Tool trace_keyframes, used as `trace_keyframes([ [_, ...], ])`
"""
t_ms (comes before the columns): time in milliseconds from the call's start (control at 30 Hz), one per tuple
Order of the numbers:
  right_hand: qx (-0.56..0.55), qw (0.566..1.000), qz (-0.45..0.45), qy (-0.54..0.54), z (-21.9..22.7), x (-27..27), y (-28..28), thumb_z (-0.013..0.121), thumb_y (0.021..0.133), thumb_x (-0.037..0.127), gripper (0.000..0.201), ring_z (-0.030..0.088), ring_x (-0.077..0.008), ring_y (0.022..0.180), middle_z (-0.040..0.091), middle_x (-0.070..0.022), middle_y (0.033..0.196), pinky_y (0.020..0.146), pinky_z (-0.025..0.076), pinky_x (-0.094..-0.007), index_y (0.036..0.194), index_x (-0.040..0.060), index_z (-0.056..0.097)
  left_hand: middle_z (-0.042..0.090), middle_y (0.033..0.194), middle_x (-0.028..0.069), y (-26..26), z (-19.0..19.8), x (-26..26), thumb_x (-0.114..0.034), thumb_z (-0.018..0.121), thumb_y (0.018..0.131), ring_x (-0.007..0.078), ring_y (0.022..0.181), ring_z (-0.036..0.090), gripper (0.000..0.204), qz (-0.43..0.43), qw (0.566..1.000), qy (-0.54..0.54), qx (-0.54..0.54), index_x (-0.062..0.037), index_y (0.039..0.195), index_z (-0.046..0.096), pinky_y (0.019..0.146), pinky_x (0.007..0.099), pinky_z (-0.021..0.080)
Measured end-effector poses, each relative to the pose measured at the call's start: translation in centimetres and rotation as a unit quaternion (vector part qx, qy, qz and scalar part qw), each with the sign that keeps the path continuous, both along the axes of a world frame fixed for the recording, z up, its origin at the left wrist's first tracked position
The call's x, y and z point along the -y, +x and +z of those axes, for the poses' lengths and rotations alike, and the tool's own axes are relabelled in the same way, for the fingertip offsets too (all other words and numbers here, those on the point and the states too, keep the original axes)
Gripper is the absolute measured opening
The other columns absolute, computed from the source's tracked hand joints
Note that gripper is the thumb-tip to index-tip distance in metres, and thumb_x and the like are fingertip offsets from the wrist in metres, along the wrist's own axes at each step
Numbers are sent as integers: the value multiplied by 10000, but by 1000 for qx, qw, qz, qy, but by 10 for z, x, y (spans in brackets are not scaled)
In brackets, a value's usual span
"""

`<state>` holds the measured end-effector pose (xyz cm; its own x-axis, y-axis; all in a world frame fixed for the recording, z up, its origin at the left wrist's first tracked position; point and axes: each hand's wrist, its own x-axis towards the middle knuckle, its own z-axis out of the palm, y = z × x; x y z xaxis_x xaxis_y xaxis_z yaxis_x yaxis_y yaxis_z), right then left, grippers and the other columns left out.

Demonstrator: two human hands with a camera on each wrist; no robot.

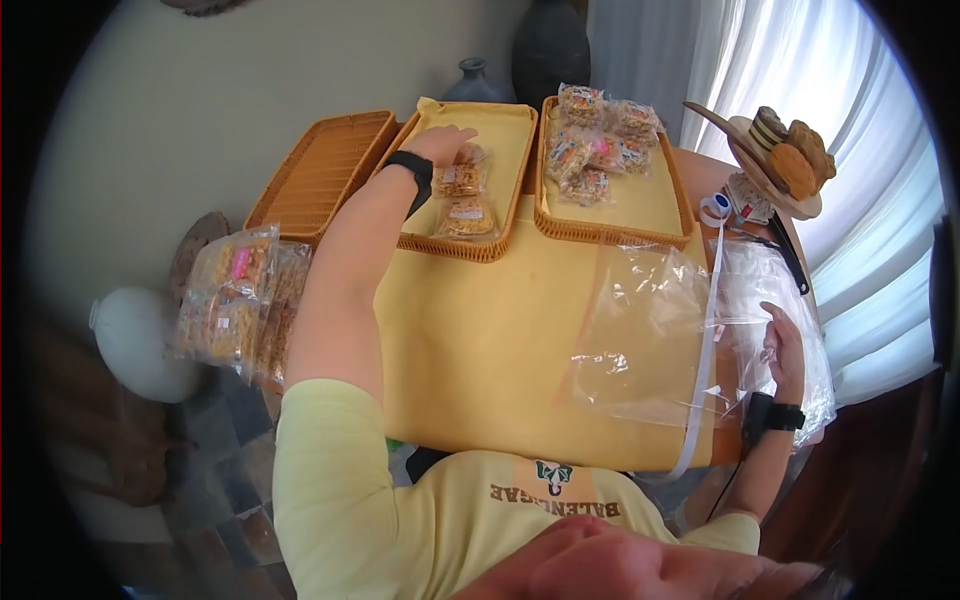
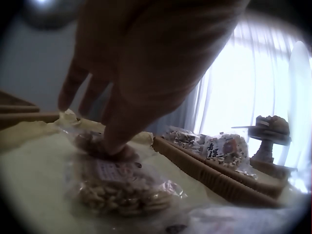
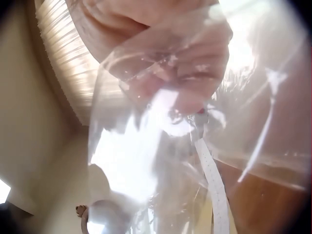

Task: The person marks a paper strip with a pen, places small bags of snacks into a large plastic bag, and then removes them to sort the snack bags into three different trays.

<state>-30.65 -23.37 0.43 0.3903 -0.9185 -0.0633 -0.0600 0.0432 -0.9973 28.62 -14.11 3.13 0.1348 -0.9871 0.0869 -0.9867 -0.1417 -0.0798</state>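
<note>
In the middle basket, my left hand is over the farthest of several packets of snack pieces. The left wrist view shows this hand with fingers extended and spread, its thumb touching the clear-wrapped packet; another packet lies nearer. At the right side of the table my right hand is among clear plastic bags. Seen through film in the right wrist view, the right hand has curled fingers pinching the clear plastic.
Packets fill part of the right basket; an empty basket stands at left. More packets are stacked at the left edge. A white strip crosses the bags. A stand with brown objects is at back right.
</note>
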Motion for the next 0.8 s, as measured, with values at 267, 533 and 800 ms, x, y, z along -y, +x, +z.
trace_keyframes([
  [267,-22,999,17,-26,-12,3,0,468,874,172,265,297,7,538,340,92,602,488,224,-138,1053,-4,551,586,982,65,9,7,23,-56,582,654,206,877,542,597,83,958,160,-224,-112,1212,376,725,311,433],
  [533,-6,1000,16,-14,-19,4,0,460,886,191,268,279,13,512,319,100,582,463,205,-139,1053,1,548,586,884,146,22,-1,17,-178,595,649,277,816,556,336,99,981,95,-136,-54,943,490,686,353,444],
  [800,-20,999,18,-29,-20,2,0,462,885,196,262,275,13,502,311,102,569,455,196,-143,1042,7,554,587,817,167,0,25,-19,-188,576,681,322,814,560,285,62,994,-91,1,-53,918,493,682,401,448],
])
